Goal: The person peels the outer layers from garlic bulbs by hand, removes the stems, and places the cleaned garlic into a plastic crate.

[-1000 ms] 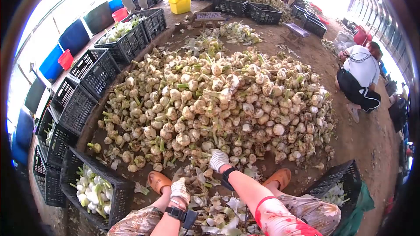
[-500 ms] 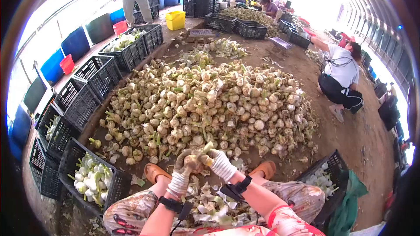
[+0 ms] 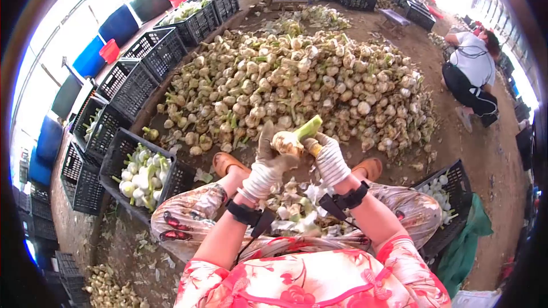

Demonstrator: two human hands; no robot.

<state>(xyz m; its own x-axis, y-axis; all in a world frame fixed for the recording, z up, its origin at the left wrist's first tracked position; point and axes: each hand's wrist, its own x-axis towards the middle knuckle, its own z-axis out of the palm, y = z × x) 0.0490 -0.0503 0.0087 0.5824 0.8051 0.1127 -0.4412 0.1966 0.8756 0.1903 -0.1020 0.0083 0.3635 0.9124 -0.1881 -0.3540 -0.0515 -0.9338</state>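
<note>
In front of my lap, my left hand (image 3: 267, 161), in a dirty white glove, grips a garlic bulb (image 3: 287, 144) with brownish outer skin. Its thick green stem (image 3: 309, 128) points up and to the right. My right hand (image 3: 330, 161), also gloved, is curled closed right beside the bulb and below the stem. A small yellowish patch shows at its fingertips; what it holds there is too small to make out. Peeled skins and stem scraps (image 3: 297, 199) lie on the ground between my legs. Beyond my hands rises a large heap of unpeeled garlic (image 3: 297, 85).
A black crate (image 3: 123, 194) of peeled white garlic stands at my left, another crate (image 3: 456, 188) at my right beside green cloth (image 3: 465, 245). More black crates (image 3: 134, 88) line the left side. Another person (image 3: 472, 74) crouches at the right.
The view has tilted down and shifted. The garlic bulb has turned so that its stem points up and right, and it shows more clearly between my hands. The crouching person's arm has drawn in.
</note>
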